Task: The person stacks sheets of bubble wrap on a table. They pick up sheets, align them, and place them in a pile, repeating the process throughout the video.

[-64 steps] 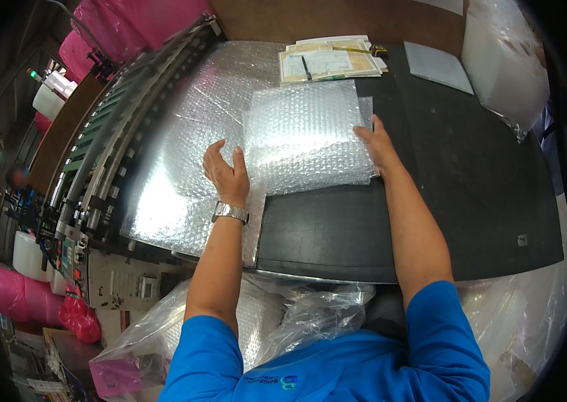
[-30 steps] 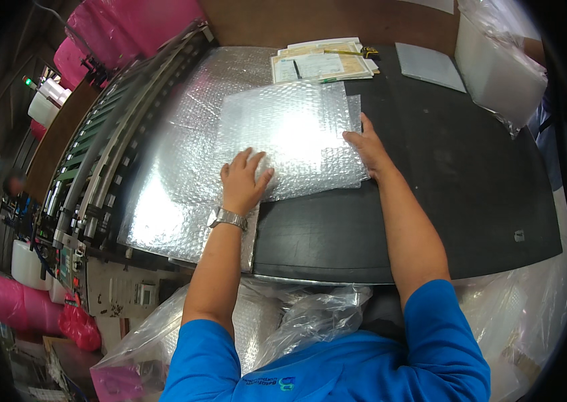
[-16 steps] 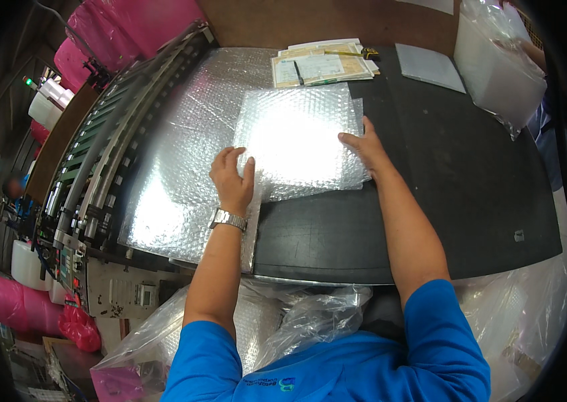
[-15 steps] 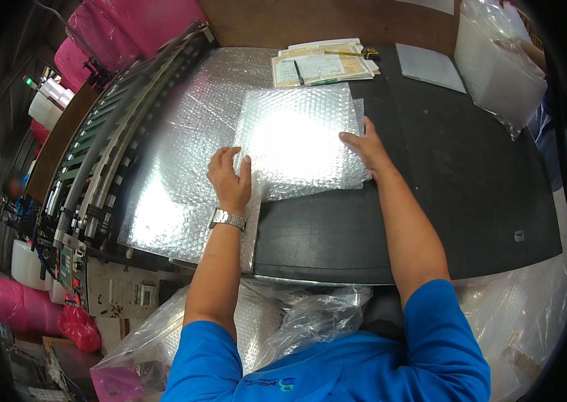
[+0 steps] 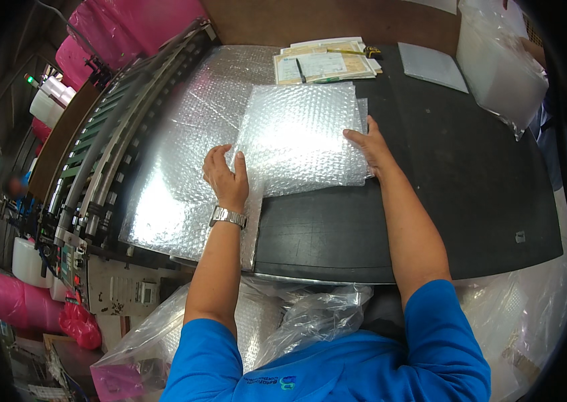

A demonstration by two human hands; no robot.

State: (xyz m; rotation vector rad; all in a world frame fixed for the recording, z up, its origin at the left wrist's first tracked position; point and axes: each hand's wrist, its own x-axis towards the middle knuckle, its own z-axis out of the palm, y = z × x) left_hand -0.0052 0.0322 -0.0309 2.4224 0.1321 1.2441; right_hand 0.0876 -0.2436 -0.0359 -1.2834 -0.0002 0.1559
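A small stack of clear bubble wrap sheets (image 5: pixel 303 137) lies in the middle of the black tabletop, its sheets not quite even at the right side. My right hand (image 5: pixel 372 149) grips the stack's right edge, thumb on top and fingers mostly hidden beyond the edge. At the left edge my left hand (image 5: pixel 226 175) is upright with fingers apart, close beside the sheets; whether it touches them I cannot tell. Under and left of that hand, a wide bubble wrap web (image 5: pixel 183 127) stretches out from the roller machine.
The roller machine (image 5: pixel 99 151) runs along the left. Papers (image 5: pixel 324 67) with a pen and a tape measure lie at the back, and a white flat pad (image 5: pixel 433 67) beside them. A bagged stack (image 5: pixel 498 74) stands at the far right. Clear plastic bags (image 5: pixel 317 318) hang in front.
The stack has shifted slightly to the right and turned a little, with less glare on its top. My right hand moved along with it; my left hand drew slightly left.
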